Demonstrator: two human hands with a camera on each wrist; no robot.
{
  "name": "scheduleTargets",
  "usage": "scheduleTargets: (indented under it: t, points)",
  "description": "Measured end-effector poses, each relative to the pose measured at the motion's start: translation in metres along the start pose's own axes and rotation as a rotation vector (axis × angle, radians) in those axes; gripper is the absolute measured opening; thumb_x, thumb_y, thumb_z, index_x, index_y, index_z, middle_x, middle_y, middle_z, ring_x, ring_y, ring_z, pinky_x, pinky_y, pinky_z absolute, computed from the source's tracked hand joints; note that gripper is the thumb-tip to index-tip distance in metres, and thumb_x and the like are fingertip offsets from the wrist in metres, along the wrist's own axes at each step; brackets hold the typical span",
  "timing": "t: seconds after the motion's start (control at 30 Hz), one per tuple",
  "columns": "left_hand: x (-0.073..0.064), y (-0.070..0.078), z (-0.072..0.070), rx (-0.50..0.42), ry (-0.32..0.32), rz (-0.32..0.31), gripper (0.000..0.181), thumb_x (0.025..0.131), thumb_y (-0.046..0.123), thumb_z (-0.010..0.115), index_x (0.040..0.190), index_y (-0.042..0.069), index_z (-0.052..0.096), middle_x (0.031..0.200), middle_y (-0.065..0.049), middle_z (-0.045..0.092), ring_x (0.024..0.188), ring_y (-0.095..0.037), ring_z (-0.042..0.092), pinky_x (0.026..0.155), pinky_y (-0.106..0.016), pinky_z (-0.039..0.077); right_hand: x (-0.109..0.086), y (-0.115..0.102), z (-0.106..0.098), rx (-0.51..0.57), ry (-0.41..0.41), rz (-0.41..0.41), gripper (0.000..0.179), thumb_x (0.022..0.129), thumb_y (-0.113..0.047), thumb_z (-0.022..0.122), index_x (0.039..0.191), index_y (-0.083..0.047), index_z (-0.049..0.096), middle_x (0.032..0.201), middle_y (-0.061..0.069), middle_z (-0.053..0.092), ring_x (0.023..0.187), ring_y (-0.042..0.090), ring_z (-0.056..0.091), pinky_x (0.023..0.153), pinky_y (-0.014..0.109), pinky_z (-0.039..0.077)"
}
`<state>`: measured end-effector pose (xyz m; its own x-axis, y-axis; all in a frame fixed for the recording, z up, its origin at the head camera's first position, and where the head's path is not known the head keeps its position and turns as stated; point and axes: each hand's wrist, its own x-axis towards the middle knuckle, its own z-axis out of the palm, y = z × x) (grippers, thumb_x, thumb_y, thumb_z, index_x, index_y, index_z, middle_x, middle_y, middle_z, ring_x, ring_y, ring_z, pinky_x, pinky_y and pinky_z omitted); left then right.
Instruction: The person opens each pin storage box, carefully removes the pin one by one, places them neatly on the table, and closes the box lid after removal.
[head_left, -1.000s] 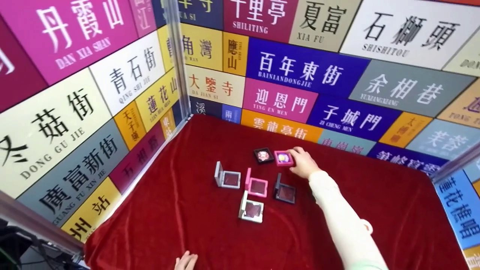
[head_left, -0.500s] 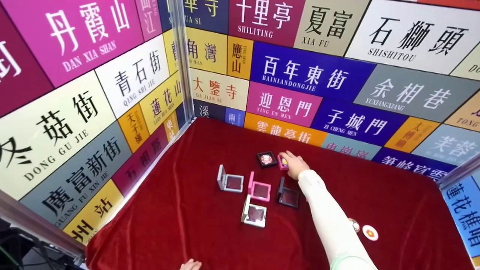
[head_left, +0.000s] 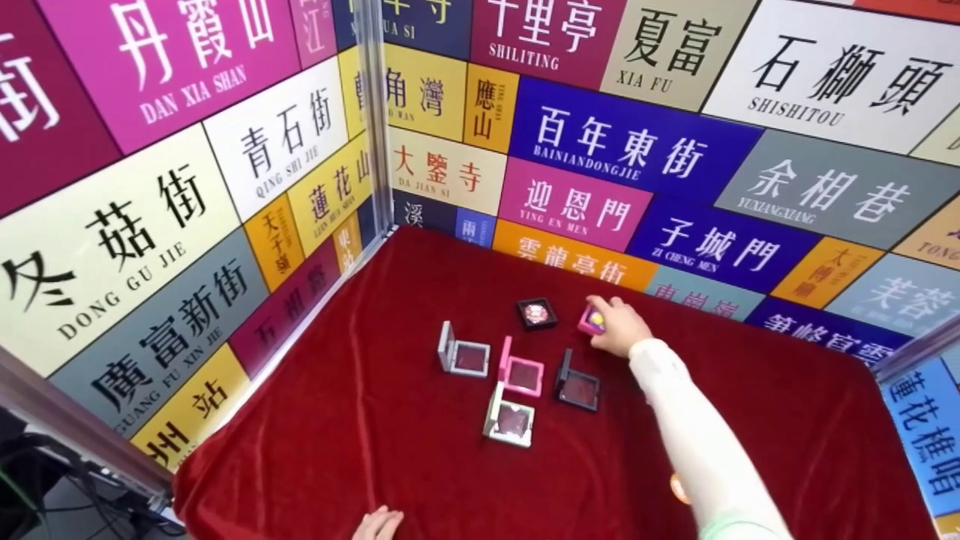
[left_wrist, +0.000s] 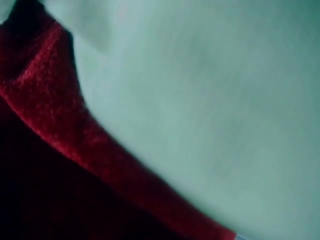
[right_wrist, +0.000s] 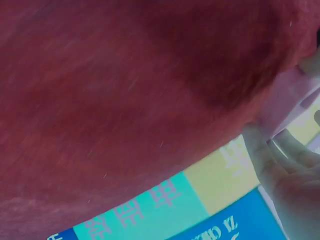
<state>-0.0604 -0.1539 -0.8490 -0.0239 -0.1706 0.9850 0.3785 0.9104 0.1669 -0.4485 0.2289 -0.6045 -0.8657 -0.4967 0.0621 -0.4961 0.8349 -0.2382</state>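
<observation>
My right hand (head_left: 619, 326) holds a small pink square case (head_left: 591, 319) by its right side, at the back of the table. A round purple-and-yellow piece shows inside the case, partly covered by the fingers. In the right wrist view, fingers (right_wrist: 280, 165) and thumb pinch the pink case (right_wrist: 287, 97) close over the red cloth. Left of it sits a black square case (head_left: 536, 314) with a round red-and-white piece in it. At the table's near edge rests my left hand (head_left: 378, 523), mostly out of frame, its visible fingers loose and holding nothing.
Four-square grouping in the middle: hinged cases stand with lids up, grey (head_left: 466, 358), pink (head_left: 523, 375), black (head_left: 578, 390) and white (head_left: 512, 424). A round orange-edged piece (head_left: 679, 488) peeks out beside the right sleeve (head_left: 697, 427). Sign-covered panels (head_left: 630, 135) wall the red-clothed table (head_left: 315, 420).
The pink case has moved right, away from the black case, with my right hand. The right arm has also shifted right, covering the round white piece seen half a second ago.
</observation>
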Motion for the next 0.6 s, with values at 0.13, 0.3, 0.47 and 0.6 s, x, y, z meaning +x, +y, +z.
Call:
scheduleTargets:
  t: [0.13,0.3,0.47,0.6]
  points:
    - [0.029,0.011,0.000,0.014,0.037,0.007,0.056,0.115,0.048,0.047,0.087,0.010,0.078,0.084,-0.002,0.074,0.104,-0.007,0.073,0.108,-0.020,0.046,-0.031,-0.011,-0.027,-0.004,0.081,-0.075,0.090,0.075,-0.016,0.084,0.158,-0.010,0.049,0.122,0.028,0.059,0.103,0.047,0.060,0.087,0.061,0.054]
    - [0.056,0.021,-0.001,0.039,0.021,0.011,0.057,0.118,0.040,0.042,0.087,0.007,0.077,0.081,-0.006,0.073,0.082,-0.015,0.073,0.106,-0.019,0.046,-0.081,-0.060,-0.069,0.021,0.129,-0.230,0.091,0.077,-0.013,0.085,0.161,-0.013,0.050,0.123,0.020,0.059,0.101,0.037,0.060,0.089,0.053,0.054]
    - [0.073,0.036,0.003,0.066,0.110,-0.055,0.052,0.116,0.026,0.046,0.080,0.006,0.076,0.075,-0.008,0.072,0.065,-0.024,0.068,0.090,-0.019,0.052,-0.138,-0.110,-0.087,0.159,0.187,-0.353,0.089,0.080,-0.010,0.087,0.162,-0.016,0.051,0.134,0.011,0.059,0.114,0.025,0.059,0.095,0.047,0.055]
    - [0.082,0.048,0.004,0.078,0.144,-0.101,0.051,0.114,0.024,0.047,0.077,0.005,0.076,0.073,-0.009,0.072,0.062,-0.028,0.067,0.075,-0.027,0.052,-0.178,-0.136,-0.086,0.281,0.273,-0.398,0.088,0.081,-0.008,0.088,0.161,-0.017,0.052,0.142,0.005,0.059,0.123,0.021,0.055,0.102,0.036,0.051]
